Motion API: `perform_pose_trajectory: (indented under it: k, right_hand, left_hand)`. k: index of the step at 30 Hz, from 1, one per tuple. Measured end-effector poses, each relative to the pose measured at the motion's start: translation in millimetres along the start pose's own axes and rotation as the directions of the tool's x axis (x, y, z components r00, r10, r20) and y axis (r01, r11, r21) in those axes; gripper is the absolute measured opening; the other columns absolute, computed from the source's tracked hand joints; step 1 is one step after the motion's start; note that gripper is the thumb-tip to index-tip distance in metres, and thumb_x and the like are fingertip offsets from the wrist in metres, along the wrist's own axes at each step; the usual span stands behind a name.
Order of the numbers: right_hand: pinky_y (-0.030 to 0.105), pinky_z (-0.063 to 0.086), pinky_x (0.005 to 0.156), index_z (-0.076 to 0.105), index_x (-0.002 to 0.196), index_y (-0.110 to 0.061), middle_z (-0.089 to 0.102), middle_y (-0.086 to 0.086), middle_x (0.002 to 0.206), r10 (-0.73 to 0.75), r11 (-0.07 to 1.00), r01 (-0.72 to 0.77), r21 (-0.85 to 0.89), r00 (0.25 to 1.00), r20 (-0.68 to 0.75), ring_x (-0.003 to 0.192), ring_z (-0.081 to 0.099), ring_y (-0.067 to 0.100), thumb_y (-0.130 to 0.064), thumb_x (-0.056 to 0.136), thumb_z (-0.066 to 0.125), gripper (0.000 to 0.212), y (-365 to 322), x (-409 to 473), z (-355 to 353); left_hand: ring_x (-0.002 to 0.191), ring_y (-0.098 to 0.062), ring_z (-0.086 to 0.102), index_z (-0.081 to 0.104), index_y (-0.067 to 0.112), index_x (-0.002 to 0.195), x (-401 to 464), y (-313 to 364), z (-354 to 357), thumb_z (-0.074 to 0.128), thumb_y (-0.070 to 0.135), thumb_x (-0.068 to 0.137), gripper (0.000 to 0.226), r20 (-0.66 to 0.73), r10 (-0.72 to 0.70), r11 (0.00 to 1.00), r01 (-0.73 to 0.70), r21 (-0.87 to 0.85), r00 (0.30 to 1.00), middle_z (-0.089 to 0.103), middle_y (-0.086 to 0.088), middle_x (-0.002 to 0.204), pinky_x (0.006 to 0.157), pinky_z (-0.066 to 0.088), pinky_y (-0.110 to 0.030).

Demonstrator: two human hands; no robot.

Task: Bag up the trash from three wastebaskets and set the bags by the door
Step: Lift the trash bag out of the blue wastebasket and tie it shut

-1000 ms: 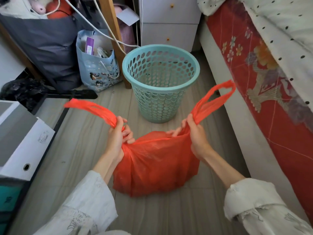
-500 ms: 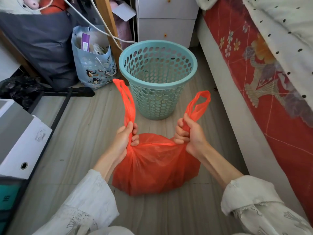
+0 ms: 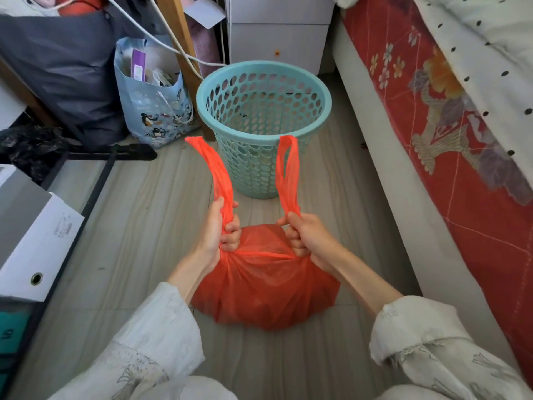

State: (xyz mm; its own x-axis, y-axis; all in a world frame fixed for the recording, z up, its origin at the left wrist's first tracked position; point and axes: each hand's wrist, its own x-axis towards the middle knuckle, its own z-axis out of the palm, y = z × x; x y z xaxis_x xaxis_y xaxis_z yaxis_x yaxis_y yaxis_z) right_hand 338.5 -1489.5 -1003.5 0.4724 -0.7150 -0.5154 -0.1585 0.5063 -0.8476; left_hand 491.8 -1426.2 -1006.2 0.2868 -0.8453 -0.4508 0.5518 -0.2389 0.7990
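Observation:
A full orange plastic trash bag [image 3: 265,287] sits on the wooden floor in front of me. My left hand [image 3: 220,230] grips the bag's left handle and my right hand [image 3: 307,238] grips its right handle. Both handle loops stand upright above my fists, close together over the bag's gathered mouth. Just beyond the bag stands a teal perforated wastebasket [image 3: 261,125], upright, and it looks empty inside.
A bed with a red flowered cover [image 3: 432,125] runs along the right. A blue printed gift bag [image 3: 153,102] and a dark cloth bag [image 3: 63,67] crowd the left, by a wooden post and white cables. White box files [image 3: 31,232] sit at left. White drawers [image 3: 277,33] stand behind the wastebasket.
The handles were stretched wide apart. Both hands have drawn them inward and upward, so the loops now stand upright side by side and the bag's mouth is bunched closed.

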Motion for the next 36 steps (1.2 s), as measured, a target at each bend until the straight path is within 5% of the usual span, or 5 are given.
perform_pose_trajectory:
  k: [16, 25, 29, 33, 36]
  right_hand:
    - [0.009, 0.011, 0.031, 0.029, 0.063, -0.02, 0.024, -0.006, 0.051, 0.229, 0.969, -0.226, -0.103, 0.973, 0.02, 0.028, 0.015, 0.001, -0.014, 0.085, 0.035, 0.024, 2.7, 4.6, -6.9]
    - [0.013, 0.01, 0.034, 0.041, 0.057, -0.027, 0.022, -0.01, 0.052, 0.107, 0.989, -0.09, -0.115, 0.982, 0.155, 0.033, 0.017, 0.0, -0.061, 0.085, 0.044, 0.044, -0.2, -0.2, -4.3]
    - [0.011, 0.011, 0.034, 0.042, 0.05, -0.026, 0.024, -0.012, 0.04, 0.062, 0.994, -0.07, 0.083, 0.994, 0.089, 0.029, 0.018, 0.0, -0.057, 0.088, 0.042, 0.049, 3.4, 7.0, -4.9]
    - [0.008, 0.014, 0.03, 0.07, 0.074, -0.019, 0.028, -0.012, 0.037, 0.018, 0.934, -0.128, 0.333, 0.949, 0.316, 0.025, 0.021, -0.002, -0.041, 0.086, 0.044, 0.036, 3.8, 7.5, -10.0]
    - [0.01, 0.016, 0.029, 0.066, 0.06, -0.019, 0.027, -0.011, 0.035, -0.003, 0.919, -0.155, 0.362, 0.916, 0.401, 0.024, 0.022, -0.001, -0.04, 0.08, 0.045, 0.036, 2.9, 3.0, -12.1]
  left_hand:
    - [0.031, -0.001, 0.016, 0.037, 0.016, 0.061, -10.5, -3.8, 3.5, 0.036, 0.03, 0.096, 0.038, 0.153, 0.021, 0.897, -0.086, 0.434, 0.988, 0.022, 0.011, 0.045, 0.034, 0.012, -0.009]
    - [0.032, -0.001, 0.016, 0.034, 0.02, 0.055, -9.2, -5.2, 1.2, 0.042, 0.033, 0.093, 0.041, 0.141, -0.072, 0.856, -0.011, 0.517, 0.987, 0.022, 0.009, 0.047, 0.035, 0.01, -0.013]
    - [0.031, 0.0, 0.016, 0.036, 0.02, 0.055, -8.6, -9.8, 5.2, 0.044, 0.036, 0.092, 0.041, 0.136, -0.142, 0.772, 0.024, 0.636, 0.98, 0.024, 0.012, 0.043, 0.034, 0.011, -0.012]
    - [0.028, 0.0, 0.016, 0.035, 0.02, 0.055, -6.2, -8.9, 6.4, 0.041, 0.036, 0.093, 0.042, 0.123, -0.243, 0.801, 0.128, 0.585, 0.962, 0.023, 0.014, 0.038, 0.031, 0.012, -0.012]
    - [0.026, 0.0, 0.019, 0.037, 0.018, 0.056, -3.3, -5.5, 4.1, 0.037, 0.033, 0.094, 0.041, 0.177, -0.407, 0.833, 0.285, 0.474, 0.896, 0.027, 0.012, 0.037, 0.027, 0.014, -0.013]
